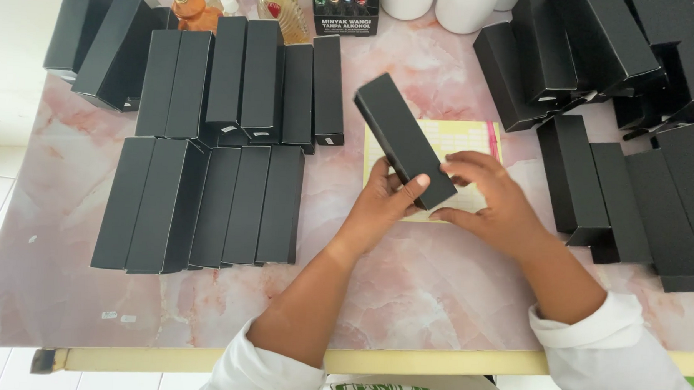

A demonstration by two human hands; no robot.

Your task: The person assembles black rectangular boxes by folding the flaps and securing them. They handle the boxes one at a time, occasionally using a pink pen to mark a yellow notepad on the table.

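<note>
Black box [403,138], long and narrow, sits tilted in both my hands above the yellow sheet [472,138] that lies on the pink marbled table [405,297]. My left hand [383,206] grips the near end of the box from the left, thumb pressed on its top face. My right hand [491,201] cups the same end from the right, fingers curled around the lower corner. The far end of the box points up and away from me, past the far left corner of the sheet.

Left of the sheet, two rows of matching black boxes [216,206] lie flat, packed side by side. Right of the sheet, a looser heap of black boxes [631,205] overlaps at odd angles. Beyond the sheet, at the far edge of the table, stand perfume bottles [280,12] and a small display of coloured tubes [346,6].
</note>
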